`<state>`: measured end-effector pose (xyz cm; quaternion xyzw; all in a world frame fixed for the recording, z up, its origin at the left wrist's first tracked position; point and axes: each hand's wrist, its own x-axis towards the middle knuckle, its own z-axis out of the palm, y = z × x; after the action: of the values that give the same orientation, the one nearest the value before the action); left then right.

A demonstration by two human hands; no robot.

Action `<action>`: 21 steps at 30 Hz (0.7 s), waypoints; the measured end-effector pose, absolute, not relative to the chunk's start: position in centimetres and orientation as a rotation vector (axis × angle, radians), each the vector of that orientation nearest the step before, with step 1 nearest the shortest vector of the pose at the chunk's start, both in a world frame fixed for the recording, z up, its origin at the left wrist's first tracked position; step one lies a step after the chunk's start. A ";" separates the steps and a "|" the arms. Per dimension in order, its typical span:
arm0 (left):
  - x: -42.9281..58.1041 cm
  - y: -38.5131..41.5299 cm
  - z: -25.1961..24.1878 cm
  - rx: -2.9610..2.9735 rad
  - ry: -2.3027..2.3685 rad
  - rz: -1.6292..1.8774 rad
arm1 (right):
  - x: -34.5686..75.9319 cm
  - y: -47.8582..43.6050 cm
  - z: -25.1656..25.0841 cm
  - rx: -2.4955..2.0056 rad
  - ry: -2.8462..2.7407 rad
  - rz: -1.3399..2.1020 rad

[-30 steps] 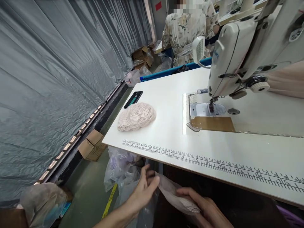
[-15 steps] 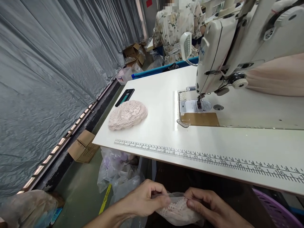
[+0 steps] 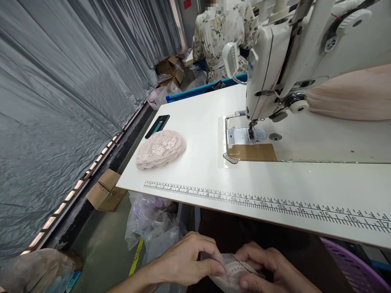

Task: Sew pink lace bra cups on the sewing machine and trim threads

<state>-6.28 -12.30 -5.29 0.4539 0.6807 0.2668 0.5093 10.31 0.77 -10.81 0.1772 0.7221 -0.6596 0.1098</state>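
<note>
Both hands are low in the head view, in front of the sewing table's edge. My left hand [image 3: 195, 260] pinches one side of a pale pink piece of lace fabric [image 3: 233, 272] with a sheer, mesh-like edge. Fingers and thumb of my right hand [image 3: 264, 266] grip its other side, and part of the fabric is cut off by the bottom of the picture. On the table lies a folded bundle of pale pink lace [image 3: 161, 149], apart from both hands. The sewing machine [image 3: 259, 81] stands above to the right, its presser foot [image 3: 251, 131] over the metal plate.
A dark phone [image 3: 157, 126] lies behind the bundle. Peach fabric [image 3: 351, 95] rests behind the machine. A printed ruler [image 3: 244, 199] runs along the white tabletop [image 3: 195, 162]. Plastic bags [image 3: 146, 219], a cardboard box [image 3: 104, 191] and a purple basket [image 3: 351, 260] are below. A person [image 3: 221, 34] is beyond.
My hands have shifted slightly on the lace fabric, with the right fingers further over it and the left lower. The table and machine appear a little further left in view.
</note>
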 end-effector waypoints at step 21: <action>-7.1 -11.7 -5.4 1.030 1.492 0.621 | 9.6 1.2 -9.4 0.469 1.872 -2.251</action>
<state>-7.08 -11.71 -5.40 0.4399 0.6369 0.2651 0.5750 9.63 1.22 -9.43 0.1577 0.6289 -0.7562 0.0881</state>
